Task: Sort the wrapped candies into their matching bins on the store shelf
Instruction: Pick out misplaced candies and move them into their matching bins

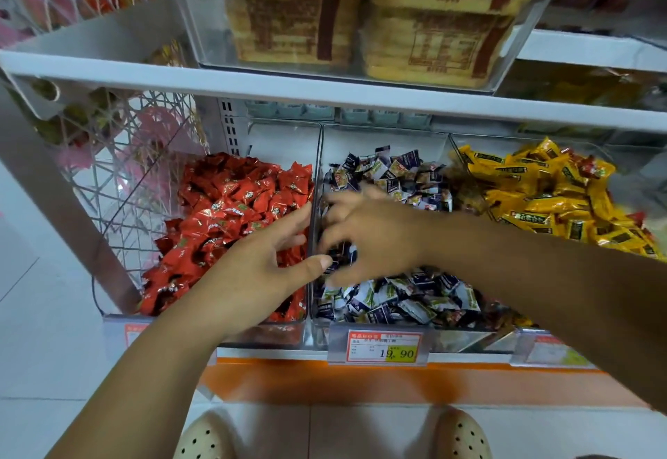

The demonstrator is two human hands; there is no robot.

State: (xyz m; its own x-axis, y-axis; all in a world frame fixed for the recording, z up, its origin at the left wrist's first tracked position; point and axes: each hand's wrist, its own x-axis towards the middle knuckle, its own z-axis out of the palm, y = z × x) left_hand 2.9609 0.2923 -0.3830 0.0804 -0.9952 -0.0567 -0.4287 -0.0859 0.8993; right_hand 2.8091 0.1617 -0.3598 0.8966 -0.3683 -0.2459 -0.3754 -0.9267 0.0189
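Observation:
Three clear bins stand side by side on the low shelf. The left bin [108, 309] is full of red wrapped candies [231, 206]. Dark blue and white candies [397, 173] fill the middle bin [319, 339], and yellow candies [541, 199] fill the right bin [503, 339]. My left hand [260, 267] hovers over the red candies, fingers apart, thumb at the divider wall. My right hand [368, 238] is blurred over the middle bin, with a dark-wrapped candy [343, 254] showing under its curled fingers; whether it grips it is unclear.
A price tag [384, 346] hangs on the orange shelf front below the middle bin. An upper shelf [325, 94] with a clear box of tan packets [361, 14] overhangs the bins. A wire rack [126, 177] stands at left. My shoes [458, 437] are on the white floor.

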